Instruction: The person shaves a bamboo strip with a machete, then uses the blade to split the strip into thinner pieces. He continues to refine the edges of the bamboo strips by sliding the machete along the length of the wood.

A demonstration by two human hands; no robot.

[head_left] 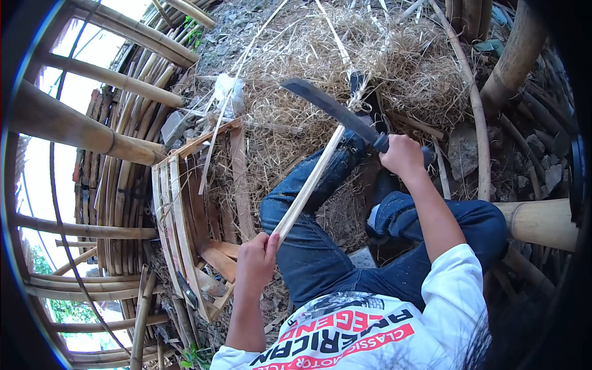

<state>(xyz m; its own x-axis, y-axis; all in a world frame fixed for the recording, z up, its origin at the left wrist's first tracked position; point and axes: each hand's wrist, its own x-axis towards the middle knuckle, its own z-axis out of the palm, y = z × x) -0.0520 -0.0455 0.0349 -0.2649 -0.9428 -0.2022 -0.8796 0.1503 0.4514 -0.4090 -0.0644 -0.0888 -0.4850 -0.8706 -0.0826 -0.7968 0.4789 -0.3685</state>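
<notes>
My left hand (254, 254) is closed around the near end of a long pale bamboo strip (310, 184), which slants up and away across my left leg. In my right hand (402, 158) is the dark handle of a machete (333, 108), its broad blade pointing to the upper left. The blade crosses over the strip near its far part, where curled pale shavings (357, 98) gather. Both of my legs, in blue jeans (314, 246), are bent on either side of the work.
A wooden crate (176, 191) stands to the left, with a knife (187, 290) at its near side. Dry shavings (283, 123) cover the ground ahead. A white plastic bag (229, 95) lies behind the crate. Bamboo poles (518, 61) stand right, and a bamboo wall (123, 185) runs left.
</notes>
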